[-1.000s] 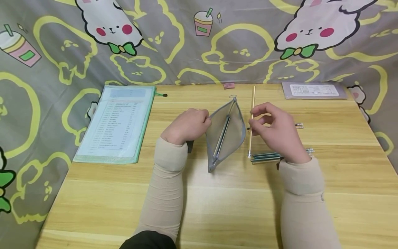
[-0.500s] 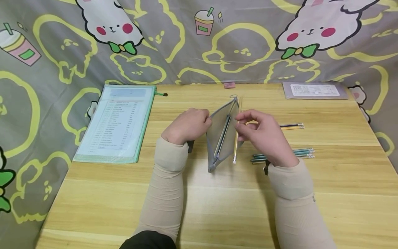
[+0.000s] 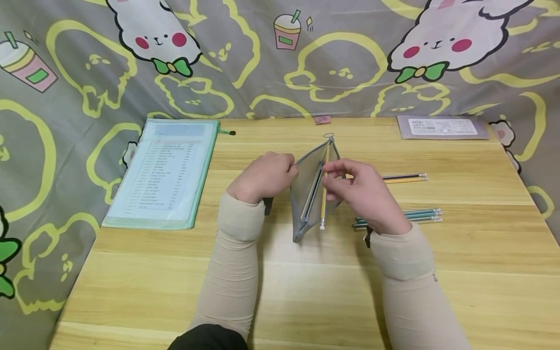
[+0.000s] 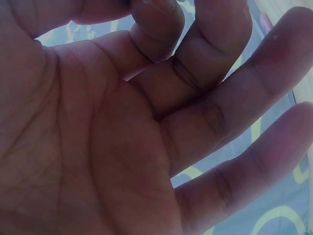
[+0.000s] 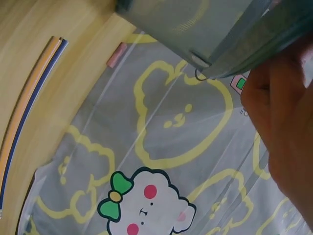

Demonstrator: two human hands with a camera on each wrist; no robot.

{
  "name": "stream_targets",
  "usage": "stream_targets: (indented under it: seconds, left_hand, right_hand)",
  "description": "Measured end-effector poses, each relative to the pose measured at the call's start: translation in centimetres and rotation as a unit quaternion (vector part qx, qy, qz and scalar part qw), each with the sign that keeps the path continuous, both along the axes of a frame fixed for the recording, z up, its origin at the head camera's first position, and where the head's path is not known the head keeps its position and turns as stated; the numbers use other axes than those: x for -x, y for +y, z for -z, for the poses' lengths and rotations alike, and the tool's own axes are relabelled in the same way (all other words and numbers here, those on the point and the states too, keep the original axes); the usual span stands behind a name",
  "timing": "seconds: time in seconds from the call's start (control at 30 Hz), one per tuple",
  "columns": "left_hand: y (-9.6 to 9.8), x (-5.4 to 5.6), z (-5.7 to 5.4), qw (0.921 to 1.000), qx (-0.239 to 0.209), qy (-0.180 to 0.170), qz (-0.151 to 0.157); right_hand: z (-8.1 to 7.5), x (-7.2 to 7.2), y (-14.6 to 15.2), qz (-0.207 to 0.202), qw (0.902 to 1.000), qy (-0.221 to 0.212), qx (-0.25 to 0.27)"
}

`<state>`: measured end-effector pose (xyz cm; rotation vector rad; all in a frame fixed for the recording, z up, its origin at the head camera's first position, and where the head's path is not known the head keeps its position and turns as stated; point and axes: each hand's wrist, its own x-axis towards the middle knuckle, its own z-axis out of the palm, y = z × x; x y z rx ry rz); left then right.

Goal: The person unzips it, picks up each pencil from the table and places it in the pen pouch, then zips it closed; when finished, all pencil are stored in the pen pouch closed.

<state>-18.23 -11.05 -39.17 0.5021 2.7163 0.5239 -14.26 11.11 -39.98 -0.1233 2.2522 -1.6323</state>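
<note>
Pencil (image 3: pixel 323 201) sits in the right hand (image 3: pixel 360 194), pinched between thumb and fingers, over the mouth of the grey pouch (image 3: pixel 305 176). Left hand (image 3: pixel 267 177) appears to pinch the pouch's left edge; the grip itself is out of sight in the left wrist view, where the other fingers spread loosely.

Key relation: pencil vs. pouch mouth. Both long axes run away from the person; the mouth leans more to the far right, the pencil points straighter ahead. White end faces the person and shows past the right rim; far end overlaps the opening near the far corner. Cannot tell how deep that end sits. Right hand is at the pouch's right side, left hand opposite.

Dark pencil (image 3: pixel 312 192) lies inside, along the mouth. Pencil pair (image 3: pixel 409 178) and green pencils (image 3: pixel 426 214) lie on the desk (image 3: pixel 323 301), right.

Change: half a second ago the held pencil was farther right, at the right rim; now over the opening. Left hand and pouch look unmoved.
</note>
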Motion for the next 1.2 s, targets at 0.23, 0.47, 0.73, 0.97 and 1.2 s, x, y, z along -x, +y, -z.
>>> stream_targets:
  seconds: [0.23,0.47,0.73,0.97,1.2]
  left_hand:
    - [-0.1,0.0,0.0,1.0,-0.001,0.0,0.0]
    - [0.0,0.1,0.2,1.0,0.005,0.001,-0.005]
    - [0.0,0.2,0.2,1.0,0.002,-0.004,-0.005]
    - [0.0,0.2,0.1,1.0,0.004,0.001,-0.003]
    - [0.0,0.1,0.0,1.0,0.007,0.0,-0.004]
  right_hand:
    - [0.2,0.1,-0.6,0.017,0.9997,-0.004,0.016]
    - [0.2,-0.1,-1.0,0.012,0.9999,0.008,-0.005]
    - [0.4,-0.2,-1.3,0.007,0.9995,0.012,-0.029]
    - [0.6,-0.2,-1.4,0.03,0.9964,0.042,-0.068]
    - [0.7,-0.3,-1.8,0.04,0.9926,0.064,-0.095]
